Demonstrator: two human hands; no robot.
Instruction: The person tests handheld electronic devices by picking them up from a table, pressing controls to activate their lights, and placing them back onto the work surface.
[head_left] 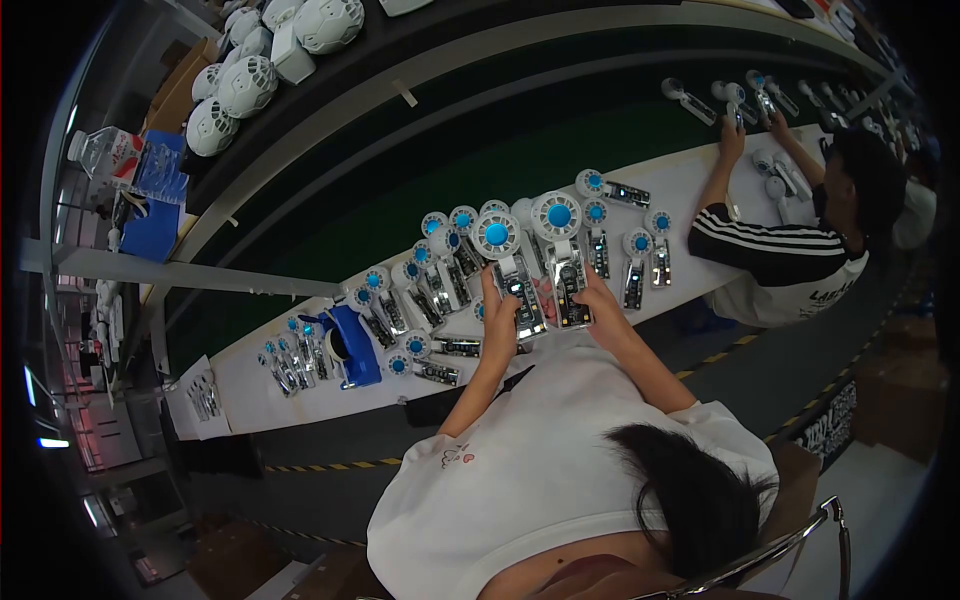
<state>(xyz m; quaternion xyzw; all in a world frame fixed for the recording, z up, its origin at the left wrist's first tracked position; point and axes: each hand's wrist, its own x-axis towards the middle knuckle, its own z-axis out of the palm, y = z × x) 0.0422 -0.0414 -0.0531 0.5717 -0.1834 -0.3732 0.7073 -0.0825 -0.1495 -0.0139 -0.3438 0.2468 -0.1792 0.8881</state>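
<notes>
White-rimmed left fan (495,236) sits gripped in the person's left hand (497,318), right fan (557,216) in the right hand (602,303), side by side (circuit boards (568,282) showing). Beyond these 2 grips, more fans (638,242) lie on the table (240,400). Handling seems to call for light fingers.

Two round-headed devices with opened handles, held side by side.
The left hand (497,318) held one device (520,297) and the right hand (592,302) the other device (569,287), both to the right of the blue tape dispenser (365,352); each had a pale, vented head with a blue centre, pointing away from the person, and a clear-edged handle showing dark circuitry. Similar devices (437,284) lay on both sides of that dispenser.
</notes>
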